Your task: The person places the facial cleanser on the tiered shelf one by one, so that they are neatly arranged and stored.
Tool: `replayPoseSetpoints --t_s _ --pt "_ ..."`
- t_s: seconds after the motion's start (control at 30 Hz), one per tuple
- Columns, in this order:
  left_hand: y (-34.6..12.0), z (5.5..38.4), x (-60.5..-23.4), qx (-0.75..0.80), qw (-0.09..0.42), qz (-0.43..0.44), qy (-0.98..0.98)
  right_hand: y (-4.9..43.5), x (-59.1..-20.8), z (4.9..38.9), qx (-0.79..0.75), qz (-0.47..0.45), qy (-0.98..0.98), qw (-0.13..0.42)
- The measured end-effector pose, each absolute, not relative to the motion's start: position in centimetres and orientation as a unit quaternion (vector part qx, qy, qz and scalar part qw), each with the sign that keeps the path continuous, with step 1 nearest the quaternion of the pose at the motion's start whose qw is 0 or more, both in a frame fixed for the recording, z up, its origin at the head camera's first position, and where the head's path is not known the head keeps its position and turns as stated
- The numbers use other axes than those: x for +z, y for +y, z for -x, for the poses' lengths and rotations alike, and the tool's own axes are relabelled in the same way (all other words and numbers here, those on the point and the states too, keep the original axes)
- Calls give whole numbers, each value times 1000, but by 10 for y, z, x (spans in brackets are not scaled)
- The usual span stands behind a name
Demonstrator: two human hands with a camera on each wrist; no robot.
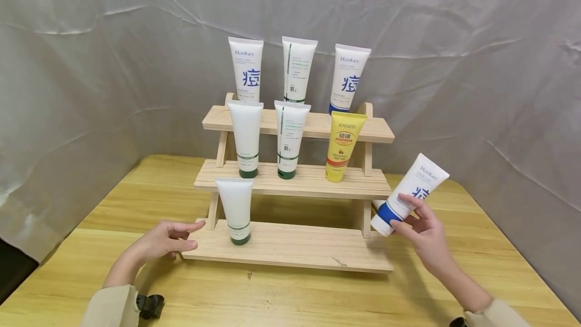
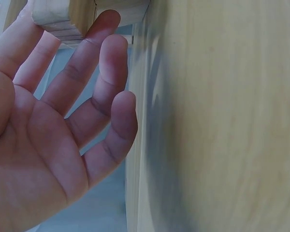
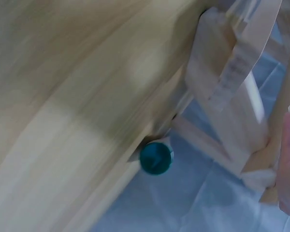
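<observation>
A three-tier wooden display stand [image 1: 290, 246] stands on the table. My left hand [image 1: 165, 238] grips the left end of its bottom shelf, thumb on top; in the left wrist view the shelf's end [image 2: 55, 19] sits among the fingers, with the outer fingers loosely bent. My right hand [image 1: 424, 233] pinches a white tube with a blue cap band [image 1: 410, 193], tilted cap-down just off the stand's right side. In the right wrist view only some fingers [image 3: 289, 159] show at the edge. On the bottom shelf, a white tube with a green cap [image 1: 236, 211] stands near the left.
The middle shelf holds two green-capped white tubes [image 1: 247, 138] [image 1: 290, 140] and a yellow tube [image 1: 343, 148]. Three white tubes [image 1: 247, 69] [image 1: 298, 69] [image 1: 349, 77] stand on top. A green cap [image 3: 156, 158] shows beside the stand. Grey cloth [image 1: 290, 4] hangs behind.
</observation>
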State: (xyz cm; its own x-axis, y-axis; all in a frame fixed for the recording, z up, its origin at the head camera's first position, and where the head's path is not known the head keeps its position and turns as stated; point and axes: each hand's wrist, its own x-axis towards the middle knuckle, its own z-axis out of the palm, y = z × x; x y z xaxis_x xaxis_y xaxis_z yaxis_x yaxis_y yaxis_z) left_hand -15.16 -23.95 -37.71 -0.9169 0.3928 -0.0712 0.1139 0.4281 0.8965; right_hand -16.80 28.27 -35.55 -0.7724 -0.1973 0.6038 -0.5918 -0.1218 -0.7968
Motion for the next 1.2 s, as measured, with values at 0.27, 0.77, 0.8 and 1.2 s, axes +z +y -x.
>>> replayPoseSetpoints --t_s 0.27,0.77,0.8,1.2 --pt "-239 152 -377 514 136 -154 833 240 -338 150 654 -306 -674 158" --pt "-240 152 -377 516 140 -150 832 189 -349 156 592 -343 -719 124" --pt "-239 152 -377 514 140 -150 833 186 -349 156 590 -344 -720 122" --pt "-239 152 -376 511 140 -150 835 147 -352 161 598 -344 -719 85"
